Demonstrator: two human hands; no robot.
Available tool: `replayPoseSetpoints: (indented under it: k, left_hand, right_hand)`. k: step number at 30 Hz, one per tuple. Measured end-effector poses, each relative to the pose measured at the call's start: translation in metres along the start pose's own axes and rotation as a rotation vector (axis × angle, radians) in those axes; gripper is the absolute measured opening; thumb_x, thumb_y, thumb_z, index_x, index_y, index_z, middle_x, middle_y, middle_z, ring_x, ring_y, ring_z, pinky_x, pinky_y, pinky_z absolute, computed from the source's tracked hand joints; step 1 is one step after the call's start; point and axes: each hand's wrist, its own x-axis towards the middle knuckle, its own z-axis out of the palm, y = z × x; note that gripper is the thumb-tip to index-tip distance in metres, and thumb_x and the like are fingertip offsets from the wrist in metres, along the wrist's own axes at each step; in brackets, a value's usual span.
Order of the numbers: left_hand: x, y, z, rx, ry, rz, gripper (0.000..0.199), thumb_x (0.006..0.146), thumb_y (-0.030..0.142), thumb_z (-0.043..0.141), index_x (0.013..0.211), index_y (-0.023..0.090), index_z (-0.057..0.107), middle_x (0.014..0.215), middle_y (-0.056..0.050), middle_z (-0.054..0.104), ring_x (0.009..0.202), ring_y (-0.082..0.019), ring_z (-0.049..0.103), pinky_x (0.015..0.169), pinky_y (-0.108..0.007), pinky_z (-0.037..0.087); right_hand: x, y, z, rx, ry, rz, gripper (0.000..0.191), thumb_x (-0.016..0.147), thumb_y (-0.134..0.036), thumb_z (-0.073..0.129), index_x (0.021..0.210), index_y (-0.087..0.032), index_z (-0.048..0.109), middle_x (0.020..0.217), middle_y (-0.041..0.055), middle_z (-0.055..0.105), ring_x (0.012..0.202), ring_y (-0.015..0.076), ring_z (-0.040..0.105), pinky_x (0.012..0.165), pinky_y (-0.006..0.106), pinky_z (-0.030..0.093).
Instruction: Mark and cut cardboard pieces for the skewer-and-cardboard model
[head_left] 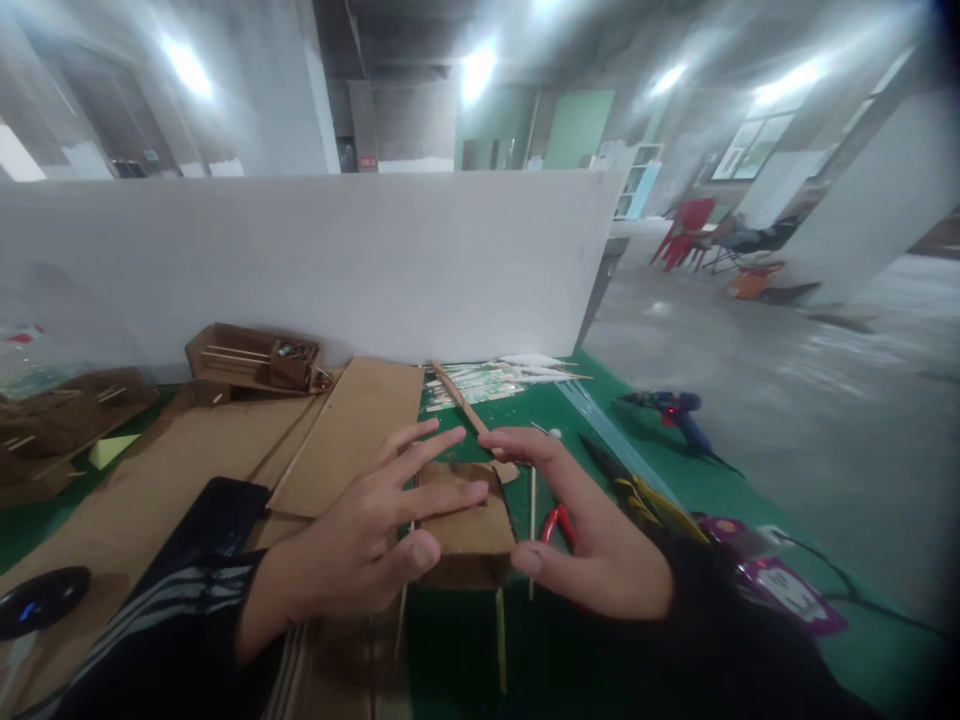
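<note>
A small brown cardboard box (472,530) sits in front of me, with thin wooden sticks (501,640) extending from under its near side. My left hand (367,525) lies over the box's left part, fingers spread, the index finger stretched across its top. On the other side, my right hand (600,540) curves around the box's right edge with thumb and fingers wide apart; whether it touches the cardboard I cannot tell. Between the box and my right palm show a thin stick (533,500) and red-handled pliers (556,524). A cardboard strip (457,395) lies beyond the box.
Cardboard sheets (360,430), a black phone-like slab (202,530) and cardboard assemblies (251,358) are at left. At right lie yellow-handled scissors (660,505), a blue drill (679,410) and purple packages (787,590). A white panel (315,265) stands behind the green tabletop (622,440).
</note>
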Motion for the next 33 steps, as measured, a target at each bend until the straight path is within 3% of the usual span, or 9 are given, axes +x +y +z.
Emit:
replayPoseSetpoints:
  k: [8, 14, 23, 33]
  left_hand:
    - [-0.0012, -0.0027, 0.0015, -0.024, 0.011, -0.014, 0.054, 0.100, 0.058, 0.031, 0.143, 0.032, 0.050, 0.161, -0.006, 0.029, 0.150, -0.031, 0.014, 0.119, -0.055, 0.020]
    - [-0.0023, -0.0023, 0.0028, -0.020, 0.017, -0.014, 0.054, 0.100, 0.059, 0.030, 0.143, 0.033, 0.049, 0.161, -0.005, 0.028, 0.149, -0.030, 0.015, 0.119, -0.054, 0.020]
    - [-0.0002, -0.0047, 0.0031, -0.064, 0.012, -0.008, 0.052, 0.100, 0.058, 0.030, 0.144, 0.035, 0.048, 0.161, -0.003, 0.029, 0.150, -0.028, 0.014, 0.121, -0.051, 0.017]
    - [0.0001, -0.0054, 0.0047, -0.066, 0.018, -0.011, 0.051, 0.101, 0.056, 0.029, 0.144, 0.034, 0.047, 0.161, -0.004, 0.029, 0.151, -0.027, 0.015, 0.121, -0.052, 0.016]
  right_hand:
    - [0.0004, 0.0021, 0.0050, 0.028, 0.007, -0.048, 0.035, 0.084, -0.030, 0.071, 0.114, -0.026, 0.054, 0.134, 0.0095, 0.050, 0.130, 0.0270, 0.047, 0.107, 0.042, 0.039]
    - [-0.0008, 0.0030, 0.0060, -0.051, 0.018, -0.147, 0.036, 0.085, -0.029, 0.070, 0.118, -0.023, 0.056, 0.133, 0.0108, 0.051, 0.127, 0.0236, 0.050, 0.107, 0.035, 0.040]
    - [0.0004, 0.0020, 0.0084, -0.055, 0.054, -0.159, 0.032, 0.085, -0.025, 0.070, 0.115, -0.021, 0.059, 0.129, 0.0095, 0.054, 0.124, 0.0191, 0.053, 0.107, 0.027, 0.040]
    - [0.0007, 0.0006, 0.0085, -0.069, 0.069, -0.160, 0.034, 0.086, -0.023, 0.069, 0.119, -0.021, 0.060, 0.128, 0.0093, 0.056, 0.123, 0.0191, 0.054, 0.107, 0.028, 0.041]
